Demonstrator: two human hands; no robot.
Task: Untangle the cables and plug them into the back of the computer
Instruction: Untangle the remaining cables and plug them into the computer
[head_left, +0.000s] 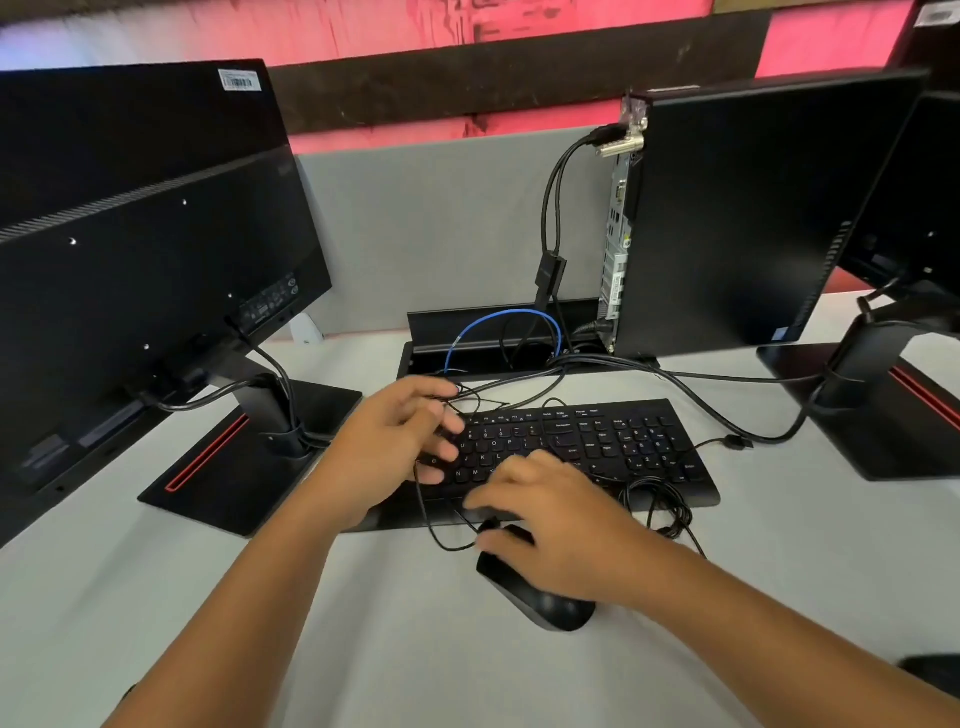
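Left hand (402, 434): fingers (441, 423) spread, loosely curled over thin black cables (478, 397) at the keyboard (582, 447) top-left corner; looks like touching, not gripping, though blur makes it unclear. Right hand (550, 525): fingers relaxed, lying over the mouse (540, 597) front & its cord. Cables loop across keys and desk (363, 623); computer (737, 218) stands upright behind, rear ports facing left. Risk: pulling a snagged loop tightens the knot or drags mouse/keyboard.
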